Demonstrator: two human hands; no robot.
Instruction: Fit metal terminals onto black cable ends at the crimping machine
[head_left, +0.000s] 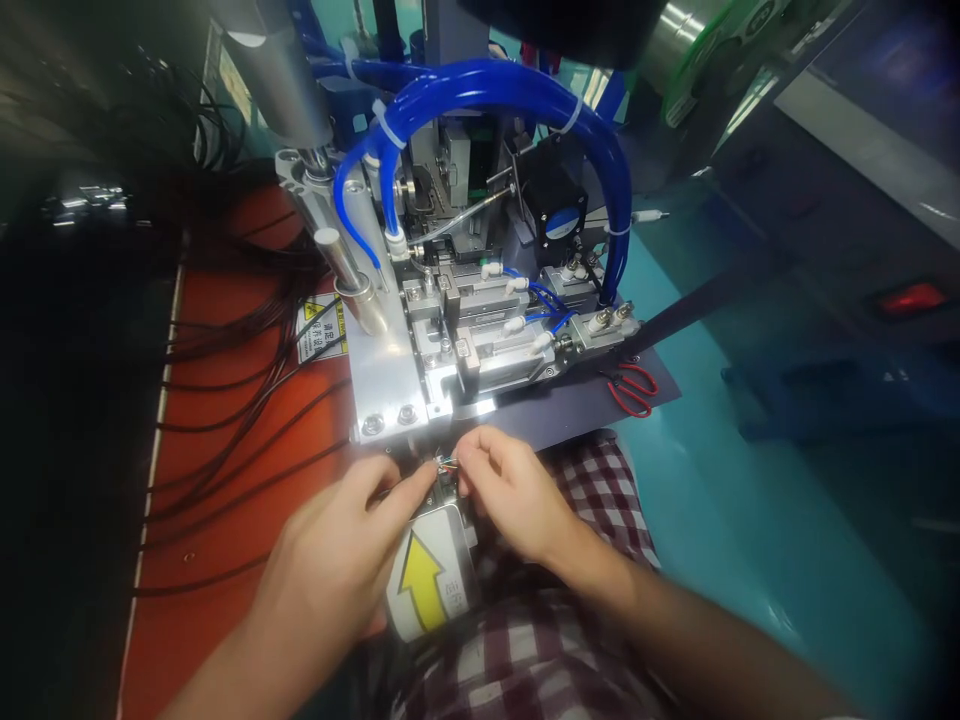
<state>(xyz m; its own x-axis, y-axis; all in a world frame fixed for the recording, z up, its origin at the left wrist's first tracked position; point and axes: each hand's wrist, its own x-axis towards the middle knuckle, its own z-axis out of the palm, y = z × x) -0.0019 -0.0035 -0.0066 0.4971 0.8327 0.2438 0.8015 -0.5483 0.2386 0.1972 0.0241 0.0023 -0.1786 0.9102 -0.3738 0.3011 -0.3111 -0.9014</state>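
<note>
My right hand (514, 490) is closed in a pinch around thin coloured wires (451, 463) in front of the machine. The wires lead to a small metallic piece (440, 466), too small to name. My left hand (341, 535) has its thumb tip pressed against that piece, with the index finger bent behind. Whether the left hand grips the piece or only presses it down, I cannot make out. Just below the fingertips is a small metal fixture (430, 499), above a white cover (431, 570) with a yellow arrow.
Ahead stands a machine with a metal plate (382, 370), pneumatic cylinders (502, 360) and thick blue hoses (487, 85). Red-handled scissors or snips (634, 390) lie on a dark sheet (555, 415) at right. Black cables (247, 430) cross the orange surface (225, 620) at left. A wire spool (690, 50) is at upper right.
</note>
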